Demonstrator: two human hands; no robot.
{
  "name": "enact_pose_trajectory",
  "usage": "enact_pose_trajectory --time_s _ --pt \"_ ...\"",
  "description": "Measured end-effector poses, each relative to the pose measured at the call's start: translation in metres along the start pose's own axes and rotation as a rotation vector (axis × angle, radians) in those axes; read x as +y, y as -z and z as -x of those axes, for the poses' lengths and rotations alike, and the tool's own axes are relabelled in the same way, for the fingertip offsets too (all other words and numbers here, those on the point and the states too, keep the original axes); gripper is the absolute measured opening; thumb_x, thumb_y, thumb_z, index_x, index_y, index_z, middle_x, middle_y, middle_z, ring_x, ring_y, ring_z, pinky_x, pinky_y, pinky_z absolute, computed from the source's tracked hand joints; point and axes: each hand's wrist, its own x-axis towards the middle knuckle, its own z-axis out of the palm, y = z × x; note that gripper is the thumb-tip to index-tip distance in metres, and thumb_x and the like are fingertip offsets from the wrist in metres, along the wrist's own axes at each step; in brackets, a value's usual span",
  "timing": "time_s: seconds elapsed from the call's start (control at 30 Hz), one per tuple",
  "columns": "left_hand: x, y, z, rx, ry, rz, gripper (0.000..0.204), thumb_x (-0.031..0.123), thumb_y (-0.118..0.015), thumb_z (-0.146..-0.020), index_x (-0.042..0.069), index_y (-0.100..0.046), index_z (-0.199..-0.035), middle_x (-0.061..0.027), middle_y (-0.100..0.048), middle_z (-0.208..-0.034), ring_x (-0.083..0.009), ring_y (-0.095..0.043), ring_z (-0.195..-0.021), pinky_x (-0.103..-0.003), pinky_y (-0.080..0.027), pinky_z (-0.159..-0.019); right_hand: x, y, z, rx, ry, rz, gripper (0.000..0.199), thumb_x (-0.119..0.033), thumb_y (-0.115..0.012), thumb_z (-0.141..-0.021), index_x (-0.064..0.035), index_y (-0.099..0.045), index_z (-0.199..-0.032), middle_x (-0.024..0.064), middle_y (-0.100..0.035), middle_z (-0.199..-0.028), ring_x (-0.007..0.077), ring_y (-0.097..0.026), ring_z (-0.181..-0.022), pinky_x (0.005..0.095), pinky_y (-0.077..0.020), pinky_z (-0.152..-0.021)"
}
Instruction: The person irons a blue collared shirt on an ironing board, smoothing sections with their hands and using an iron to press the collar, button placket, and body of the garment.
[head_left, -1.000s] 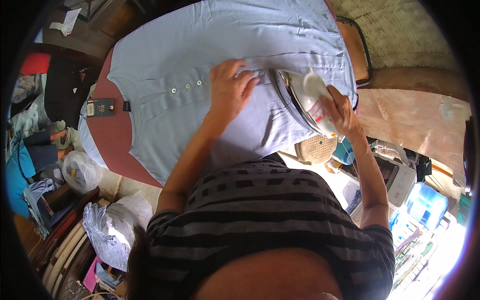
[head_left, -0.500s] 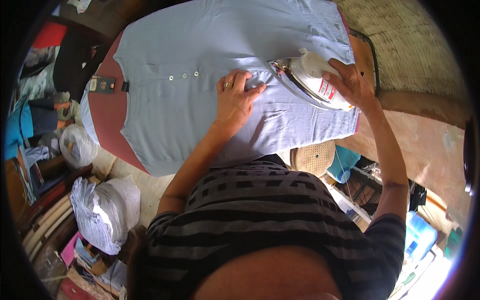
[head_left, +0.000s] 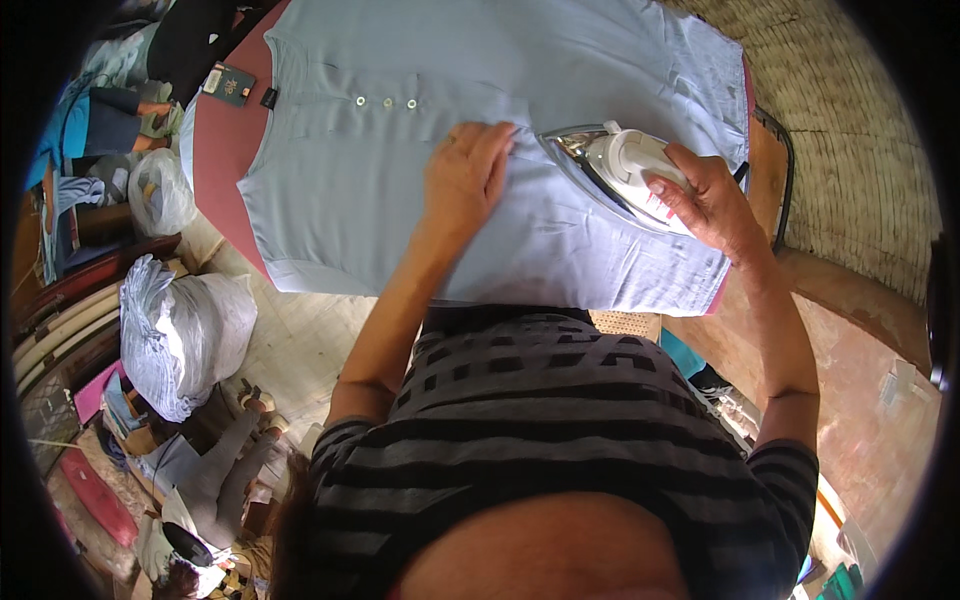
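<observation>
A light blue-grey shirt (head_left: pixel 350 200) with small white buttons lies spread over a dark red padded board. A dark tag (head_left: pixel 228 84) rests at its neck opening. In my right hand (head_left: pixel 720 205) is the handle of a white clothes iron (head_left: pixel 640 165), its metal plate flat against the shirt's lower part. My left hand (head_left: pixel 463 180) lies on the shirt to the left of the iron's tip, fingers stretched out and slightly blurred, holding nothing that I can see.
The dark red board (head_left: pixel 222 150) shows past the shirt's neck. A stuffed plastic bag (head_left: pixel 190 335) stands on the floor at left. Another person's legs (head_left: pixel 235 470) show at lower left. A woven mat surface (head_left: pixel 850 130) and a brown ledge (head_left: pixel 850 295) lie at right.
The view has shifted, so the shirt sits higher and farther right. The iron stays in my right hand on the shirt's lower part. My left hand's fingers have come closer together.
</observation>
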Motion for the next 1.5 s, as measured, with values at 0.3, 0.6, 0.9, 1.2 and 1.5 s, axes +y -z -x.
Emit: enact_pose_trajectory --time_s 0.3,0.6,0.9,1.2,1.5 --pt "-0.039 0.009 -0.069 -0.107 -0.124 -0.389 0.012 0.016 -0.072 -0.084 0.017 -0.066 -0.095 -0.0005 -0.059 -0.095 -0.0255 -0.059 -0.086 -0.043 -0.042 -0.078 -0.020 -0.012 -0.009 0.064 -0.105 0.103 0.035 -0.038 -0.065 -0.093 -0.0029 -0.061 -0.097 0.0184 -0.064 -0.067 0.0344 -0.065 -0.060 0.0408 -0.0505 -0.058" --pt "-0.075 0.010 -0.080 -0.253 -0.080 -0.025 0.006 0.011 -0.070 -0.082 0.012 -0.065 -0.085 -0.0019 -0.063 -0.079 -0.0255 -0.056 -0.079 -0.041 -0.040 -0.075 -0.017 -0.012 -0.011 0.141 -0.126 0.107 0.037 -0.040 -0.063 -0.095 -0.0034 -0.061 -0.102 0.0201 -0.066 -0.068 0.0359 -0.068 -0.064 0.0422 -0.0527 -0.061" --pt "-0.073 0.004 -0.073 -0.087 -0.049 0.026 0.009 0.005 -0.066 -0.079 0.011 -0.064 -0.086 -0.0032 -0.063 -0.079 -0.0270 -0.056 -0.073 -0.040 -0.041 -0.070 -0.031 -0.008 -0.045 0.038 -0.170 0.061 0.038 -0.039 -0.063 -0.095 -0.0009 -0.061 -0.101 0.0189 -0.066 -0.069 0.0323 -0.068 -0.063 0.0398 -0.0526 -0.060" --pt "-0.082 0.001 -0.070 0.001 -0.019 0.071 0.009 0.006 -0.066 -0.086 0.012 -0.062 -0.091 -0.0018 -0.063 -0.079 -0.0236 -0.057 -0.073 -0.038 -0.041 -0.072 -0.042 -0.012 -0.071 0.031 -0.233 0.009 0.037 -0.035 -0.064 -0.095 0.0002 -0.062 -0.103 0.0160 -0.065 -0.069 0.0223 -0.065 -0.060 0.0348 -0.0502 -0.059" --pt "-0.078 0.000 -0.071 0.033 0.060 0.099 0.015 0.007 -0.071 -0.085 0.009 -0.061 -0.096 -0.0029 -0.067 -0.085 -0.0220 -0.062 -0.074 -0.036 -0.044 -0.074 -0.032 -0.004 -0.055 0.004 -0.157 -0.027 0.037 -0.036 -0.062 -0.097 -0.0004 -0.062 -0.106 0.0159 -0.065 -0.069 0.0207 -0.064 -0.059 0.0343 -0.0500 -0.059"
